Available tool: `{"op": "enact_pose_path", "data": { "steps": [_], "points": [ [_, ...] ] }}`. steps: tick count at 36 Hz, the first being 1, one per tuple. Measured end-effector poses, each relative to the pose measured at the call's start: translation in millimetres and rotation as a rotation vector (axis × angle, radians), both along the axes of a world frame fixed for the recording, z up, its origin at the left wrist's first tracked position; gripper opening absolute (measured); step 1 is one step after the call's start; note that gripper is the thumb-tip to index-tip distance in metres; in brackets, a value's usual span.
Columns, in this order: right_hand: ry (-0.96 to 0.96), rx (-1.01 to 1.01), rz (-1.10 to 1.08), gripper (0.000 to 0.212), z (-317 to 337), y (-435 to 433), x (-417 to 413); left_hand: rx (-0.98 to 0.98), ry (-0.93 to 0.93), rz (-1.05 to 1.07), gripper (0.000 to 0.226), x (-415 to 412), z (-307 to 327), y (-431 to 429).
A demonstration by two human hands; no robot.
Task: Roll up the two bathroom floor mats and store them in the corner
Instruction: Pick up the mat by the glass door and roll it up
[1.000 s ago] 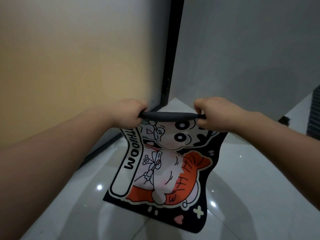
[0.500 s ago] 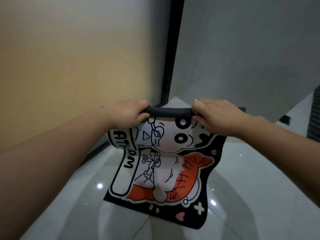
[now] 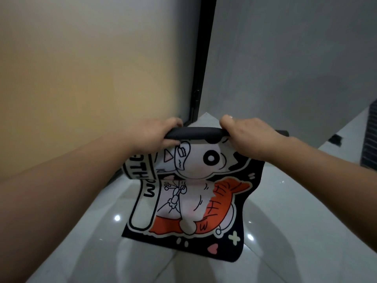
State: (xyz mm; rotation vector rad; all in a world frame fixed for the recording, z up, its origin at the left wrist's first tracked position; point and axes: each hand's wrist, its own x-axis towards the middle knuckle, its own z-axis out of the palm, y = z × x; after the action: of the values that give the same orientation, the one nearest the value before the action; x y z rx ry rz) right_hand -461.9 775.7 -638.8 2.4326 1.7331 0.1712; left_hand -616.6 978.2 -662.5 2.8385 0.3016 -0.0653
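Both hands are up on the roll. The left hand [image 3: 155, 135] wraps the left end of the mat's [image 3: 195, 201] rolled black top edge, fingers curled over it, thumb beneath. The right hand [image 3: 247, 137] clamps the right end the same way, so the dark tube spans straight between them. Below the hands the cartoon-printed mat hangs down, buckles at a fold in the middle, and its bottom edge rests on the glossy white floor [image 3: 285, 231], near the black door frame [image 3: 201, 68].
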Motion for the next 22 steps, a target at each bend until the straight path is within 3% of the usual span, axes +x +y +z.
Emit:
{"op": "enact_pose_path", "data": {
  "steps": [4,5,7,12,16,19,22],
  "points": [
    [-0.072,0.039,0.161,0.016,-2,-3,0,-0.009,0.032,-0.028,0.016,0,1,0],
    [-0.060,0.050,0.176,0.023,-2,-3,-1,0.015,0.023,-0.024,0.014,1,1,0],
    [-0.017,0.055,0.173,0.034,-2,-3,-3,0.074,0.004,-0.007,0.014,3,1,1],
    [0.103,0.051,0.115,0.022,-1,1,-5,0.109,0.000,0.021,0.021,6,-6,-3],
    [0.240,-0.008,-0.005,0.051,3,8,-11,0.109,0.034,0.016,0.017,7,-8,-12],
    [0.206,-0.126,-0.039,0.027,1,15,-9,0.187,0.010,-0.018,0.017,6,-6,-18],
    [0.292,-0.180,-0.120,0.025,0,19,-5,0.257,-0.032,-0.035,0.018,5,-6,-24]
  ]
}}
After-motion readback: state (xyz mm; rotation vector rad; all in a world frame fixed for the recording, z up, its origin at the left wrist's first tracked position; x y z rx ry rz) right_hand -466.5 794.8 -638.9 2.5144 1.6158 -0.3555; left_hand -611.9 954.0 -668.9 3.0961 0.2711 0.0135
